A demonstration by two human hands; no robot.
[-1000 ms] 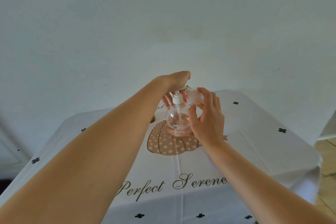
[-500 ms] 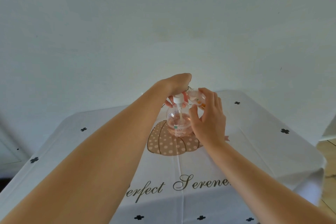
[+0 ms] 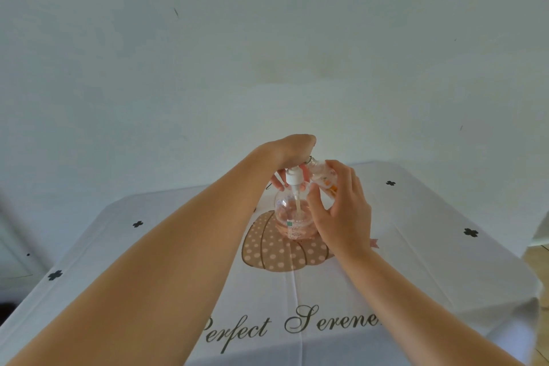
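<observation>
A round clear pump bottle with pinkish liquid stands on the pumpkin print of the table. My left hand comes from above, its fingers curled around the white pump head. My right hand holds a small clear bottle tilted beside the pump's nozzle; its open neck points up and left towards the nozzle. The nozzle tip itself is hidden behind my left fingers.
The table wears a white cloth with black clover marks, a dotted pumpkin and script lettering. A pale wall rises right behind it. The table's right edge drops to a wooden floor.
Both hands and the bottles have stayed nearly in place. The left hand has shifted slightly on the pump head.
</observation>
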